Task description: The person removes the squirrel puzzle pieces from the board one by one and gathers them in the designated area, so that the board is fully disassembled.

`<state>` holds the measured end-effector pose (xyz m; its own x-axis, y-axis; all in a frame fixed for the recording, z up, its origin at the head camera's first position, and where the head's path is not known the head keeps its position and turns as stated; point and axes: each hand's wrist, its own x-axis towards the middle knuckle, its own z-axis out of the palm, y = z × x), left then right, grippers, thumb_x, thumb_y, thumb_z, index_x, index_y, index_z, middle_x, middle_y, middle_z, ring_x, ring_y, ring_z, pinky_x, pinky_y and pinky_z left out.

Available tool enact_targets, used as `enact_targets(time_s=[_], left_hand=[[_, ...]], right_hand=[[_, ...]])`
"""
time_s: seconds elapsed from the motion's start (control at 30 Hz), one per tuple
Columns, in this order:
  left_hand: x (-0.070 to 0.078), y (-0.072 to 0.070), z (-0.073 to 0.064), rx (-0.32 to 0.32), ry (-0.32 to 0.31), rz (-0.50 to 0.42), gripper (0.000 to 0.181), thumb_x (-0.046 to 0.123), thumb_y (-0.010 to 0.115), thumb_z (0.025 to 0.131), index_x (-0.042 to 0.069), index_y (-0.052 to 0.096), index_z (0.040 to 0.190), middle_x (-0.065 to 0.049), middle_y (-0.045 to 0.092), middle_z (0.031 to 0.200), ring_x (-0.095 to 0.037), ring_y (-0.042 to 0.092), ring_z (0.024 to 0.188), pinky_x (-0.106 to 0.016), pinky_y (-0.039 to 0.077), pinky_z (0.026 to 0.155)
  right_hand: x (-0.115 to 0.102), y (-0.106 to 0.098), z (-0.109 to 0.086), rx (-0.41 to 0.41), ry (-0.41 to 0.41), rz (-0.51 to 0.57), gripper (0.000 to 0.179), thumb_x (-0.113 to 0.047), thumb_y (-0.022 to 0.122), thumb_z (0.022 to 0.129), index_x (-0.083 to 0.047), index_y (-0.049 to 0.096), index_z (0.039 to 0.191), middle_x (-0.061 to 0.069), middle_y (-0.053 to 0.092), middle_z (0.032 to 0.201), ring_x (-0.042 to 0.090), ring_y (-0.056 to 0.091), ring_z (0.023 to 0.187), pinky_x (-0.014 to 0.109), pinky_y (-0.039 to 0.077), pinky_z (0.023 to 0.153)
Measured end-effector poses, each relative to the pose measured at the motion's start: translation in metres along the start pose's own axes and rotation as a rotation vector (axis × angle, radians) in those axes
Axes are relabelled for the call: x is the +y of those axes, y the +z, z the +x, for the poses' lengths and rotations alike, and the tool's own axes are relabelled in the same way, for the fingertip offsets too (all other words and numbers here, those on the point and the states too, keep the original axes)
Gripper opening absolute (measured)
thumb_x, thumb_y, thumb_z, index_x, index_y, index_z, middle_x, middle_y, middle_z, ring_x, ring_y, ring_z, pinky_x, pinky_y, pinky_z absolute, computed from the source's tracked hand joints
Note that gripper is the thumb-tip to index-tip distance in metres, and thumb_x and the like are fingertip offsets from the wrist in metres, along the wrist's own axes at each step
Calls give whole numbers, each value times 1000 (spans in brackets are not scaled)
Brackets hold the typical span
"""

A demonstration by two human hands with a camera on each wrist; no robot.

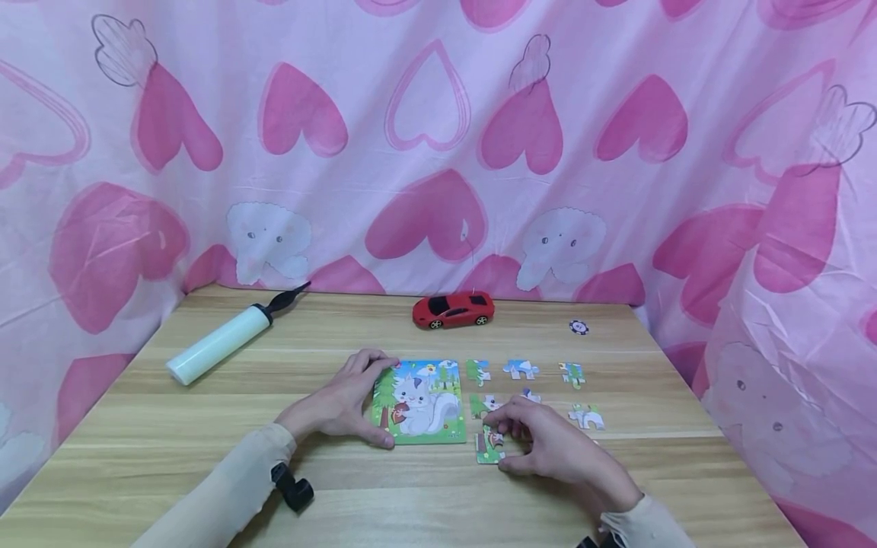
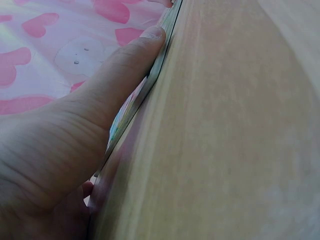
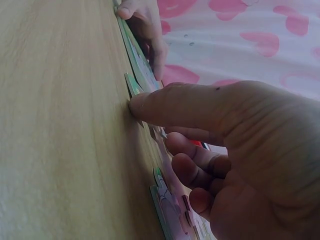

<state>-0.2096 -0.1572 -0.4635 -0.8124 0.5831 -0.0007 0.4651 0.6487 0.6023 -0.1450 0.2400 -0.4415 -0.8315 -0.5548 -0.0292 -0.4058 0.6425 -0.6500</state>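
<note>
A square jigsaw picture board (image 1: pixel 425 399), showing a white squirrel on green, lies flat on the table. My left hand (image 1: pixel 346 399) holds its left side, with the thumb at the lower corner and the fingers at the upper one. In the left wrist view the thumb (image 2: pixel 132 65) lies along the board's edge. My right hand (image 1: pixel 548 445) pinches a jigsaw piece (image 1: pixel 488 447) between thumb and index finger, just right of the board. Its other fingers curl loosely in the right wrist view. Another jigsaw piece (image 1: pixel 479 403) lies directly above the pinched one.
Several loose pieces, including a blue-and-white jigsaw piece (image 1: pixel 521 369) and a white-and-green jigsaw piece (image 1: pixel 586 416), are spread to the right. Behind stand a red toy car (image 1: pixel 452 310) and a round chip (image 1: pixel 578 327). A hand pump (image 1: pixel 222 344) lies back left. A pink curtain (image 1: pixel 438 152) hangs behind the table.
</note>
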Motion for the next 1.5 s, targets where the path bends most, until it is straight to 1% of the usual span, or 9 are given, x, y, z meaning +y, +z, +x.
enact_targets(time_s=[0.27, 0.67, 0.8, 0.93, 1.03, 1.2, 1.33, 1.43, 1.5], left_hand=[[0, 1, 0, -2, -9, -5, 135, 71, 98, 71, 15, 33, 175, -10, 31, 170, -34, 31, 154, -64, 33, 131], [-1, 3, 0, -5, -12, -3, 135, 71, 98, 71, 14, 33, 175, -10, 30, 170, -34, 30, 155, -64, 31, 132], [-1, 3, 0, -6, -16, -1, 135, 71, 97, 72, 14, 32, 175, -10, 29, 171, -34, 29, 155, -64, 31, 132], [-1, 2, 0, -6, -16, -2, 135, 71, 98, 72, 14, 32, 175, -9, 30, 170, -33, 30, 155, -63, 32, 132], [-1, 2, 0, -5, -16, -4, 134, 70, 98, 72, 14, 33, 175, -10, 31, 170, -33, 31, 154, -63, 32, 131], [-1, 1, -1, -5, -16, 4, 135, 71, 98, 71, 15, 33, 175, -10, 31, 170, -33, 31, 154, -64, 33, 131], [-1, 2, 0, -7, -15, 7, 135, 71, 98, 71, 15, 33, 175, -10, 31, 170, -34, 31, 154, -64, 33, 131], [-1, 2, 0, -8, -15, 6, 135, 71, 98, 71, 15, 33, 175, -10, 31, 170, -34, 31, 154, -64, 33, 131], [-1, 2, 0, -7, -15, 5, 135, 71, 98, 71, 15, 33, 175, -10, 30, 170, -33, 31, 154, -64, 34, 131]], right_hand=[[-1, -1, 0, 1, -29, 7, 52, -26, 98, 88, -23, 76, 135, -7, 65, 113, 12, 60, 103, 27, 55, 86], [-2, -1, 0, 12, -6, 32, 52, -26, 96, 90, -23, 74, 137, -8, 67, 117, 14, 61, 103, 27, 56, 88], [-3, -1, 1, 52, -20, 33, 45, -29, 91, 96, -22, 74, 137, -8, 70, 122, 15, 63, 103, 28, 57, 88], [-6, -2, 4, 123, -55, 0, 41, -30, 88, 98, -22, 75, 137, -6, 70, 123, 16, 64, 104, 33, 58, 90], [-9, -3, 6, 170, -79, -31, 44, -30, 89, 98, -21, 75, 138, -2, 69, 126, 19, 66, 108, 37, 58, 89], [-16, -5, 11, 203, -78, -45, 53, -30, 90, 97, -27, 71, 146, 1, 63, 136, 26, 64, 112, 38, 58, 81], [-24, -8, 18, 237, -79, -62, 64, -29, 91, 96, -33, 64, 154, -1, 55, 148, 29, 62, 126, 47, 62, 98], [-32, -11, 24, 265, -94, -104, 72, -30, 92, 94, -32, 60, 158, 2, 51, 156, 29, 55, 140, 58, 56, 113], [-37, -13, 29, 276, -93, -130, 76, -33, 92, 94, -30, 57, 161, 5, 48, 161, 31, 50, 146, 63, 52, 116]])
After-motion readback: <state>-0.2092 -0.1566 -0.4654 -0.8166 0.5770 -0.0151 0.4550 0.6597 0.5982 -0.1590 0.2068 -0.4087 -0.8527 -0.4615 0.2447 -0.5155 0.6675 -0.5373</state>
